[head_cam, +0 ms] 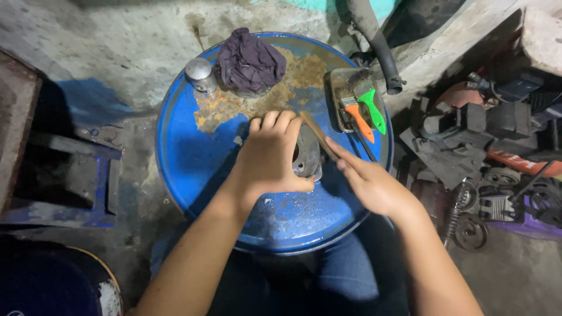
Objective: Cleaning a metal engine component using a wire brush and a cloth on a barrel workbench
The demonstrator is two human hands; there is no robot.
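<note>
Blue steel drum point(193, 169), rust-patched lid up, serving as the work surface. Far on the lid: dark crumpled rag point(250, 61), small metal cylinder point(200, 75) just left of it. Far right: shallow metal tray point(339, 96) holding two brushes, orange handle point(359, 122) and green handle point(373, 110).

Mid-lid: grey metal casting point(307, 157), gripped from the left by left hand point(269, 155), fingers curled closed over its top edge. Right of the casting, right hand point(372, 184), fingers pinched closed on a thin wooden stick point(319, 134). Stick's long axis running near-right to far-left, far tip lying across the casting's top, touching or just above; cannot tell which. Both hands at the casting.
</note>
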